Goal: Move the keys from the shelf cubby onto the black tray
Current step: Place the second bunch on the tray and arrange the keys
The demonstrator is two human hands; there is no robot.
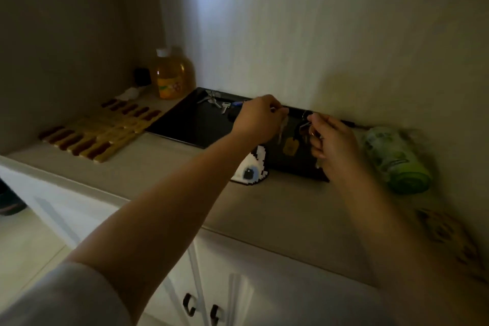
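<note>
A black tray (185, 124) lies on the beige counter against the back wall. Two or three silver keys (211, 102), one with a blue part, rest at its far left corner. My left hand (258, 119) hovers over the tray's middle, pinching a silver key (281, 127) that hangs down blurred. My right hand (332, 144) is just right of it above the tray, fingers closed on a key ring (307, 124) with a tan tag (289, 146) dangling below. The image is dim and motion-blurred.
A yellow-and-brown slatted mat (103, 132) lies left of the tray. Behind it stands a bottle of yellow liquid (170, 74). A small black-and-white pixel figure (251, 169) sits at the tray's front edge. A green pack (394, 159) lies to the right. White cabinet doors (203, 286) are below.
</note>
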